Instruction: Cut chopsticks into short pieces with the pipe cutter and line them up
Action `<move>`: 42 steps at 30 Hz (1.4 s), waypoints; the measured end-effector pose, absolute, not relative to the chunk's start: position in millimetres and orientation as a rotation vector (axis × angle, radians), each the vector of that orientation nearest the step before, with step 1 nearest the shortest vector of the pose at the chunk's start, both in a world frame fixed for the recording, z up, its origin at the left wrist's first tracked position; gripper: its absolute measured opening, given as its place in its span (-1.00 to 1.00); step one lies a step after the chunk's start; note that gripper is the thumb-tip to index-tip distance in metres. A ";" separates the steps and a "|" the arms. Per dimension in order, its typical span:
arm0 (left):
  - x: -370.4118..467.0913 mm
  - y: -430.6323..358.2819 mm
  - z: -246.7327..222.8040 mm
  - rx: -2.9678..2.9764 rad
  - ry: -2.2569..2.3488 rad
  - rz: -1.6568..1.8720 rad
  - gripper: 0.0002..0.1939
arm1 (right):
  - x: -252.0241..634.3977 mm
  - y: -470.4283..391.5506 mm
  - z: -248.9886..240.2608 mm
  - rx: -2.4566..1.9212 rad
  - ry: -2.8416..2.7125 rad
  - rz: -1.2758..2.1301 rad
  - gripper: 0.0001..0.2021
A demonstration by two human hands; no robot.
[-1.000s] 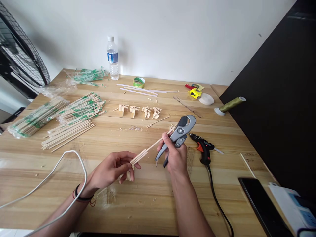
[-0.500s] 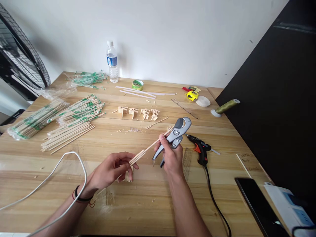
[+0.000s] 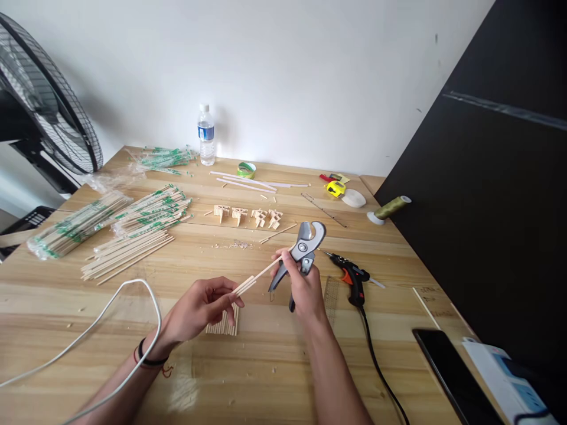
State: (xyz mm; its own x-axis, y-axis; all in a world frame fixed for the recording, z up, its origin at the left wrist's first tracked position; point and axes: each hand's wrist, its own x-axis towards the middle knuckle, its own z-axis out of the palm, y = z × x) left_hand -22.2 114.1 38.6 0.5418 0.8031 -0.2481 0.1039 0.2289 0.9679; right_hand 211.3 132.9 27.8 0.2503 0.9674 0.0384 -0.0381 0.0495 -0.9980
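Observation:
Between the fingers and thumb of my left hand [image 3: 210, 307] are thin wooden sticks [image 3: 245, 285], one of them longer and reaching up to my right hand. My right hand [image 3: 303, 286] is wrapped round grey pipe cutters [image 3: 303, 248] with their hooked jaw apart, and its thumb presses against the long stick. Below my left hand, a row of short cut sticks [image 3: 222, 326] lies side by side on the table, partly covered by the fingers. Several small stick assemblies [image 3: 240, 215] stand farther back.
Wrapped bundles of sticks [image 3: 80, 224] and loose sticks [image 3: 128, 255] lie at left. A black glue gun [image 3: 353, 277], a phone [image 3: 456, 375] and a power strip [image 3: 509, 378] are at right. Behind are a water bottle [image 3: 206, 136] and tape measure [image 3: 335, 189]. A white cable [image 3: 150, 301] crosses my left forearm.
The camera view has tilted up and shifted slightly. My right hand has the cutters wider of the stick tips, a little left and lower; both hands keep their hold.

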 end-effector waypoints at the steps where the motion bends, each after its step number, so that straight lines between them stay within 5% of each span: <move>1: -23.6 114.8 41.2 1.277 0.920 0.610 -0.58 | 212.7 130.2 35.8 -1.282 -1.103 0.997 -0.66; 13: -30.1 97.7 74.7 1.439 1.064 0.826 -0.63 | 209.5 103.0 63.2 -1.465 -1.959 0.399 -0.87; 27: -32.8 63.6 63.9 1.697 1.107 1.022 -0.79 | 195.8 102.7 60.0 -1.242 -2.266 0.228 -0.59; 42: -36.5 67.1 33.3 1.450 1.337 0.848 -0.63 | 173.4 118.3 63.3 -1.879 -2.518 0.438 -0.82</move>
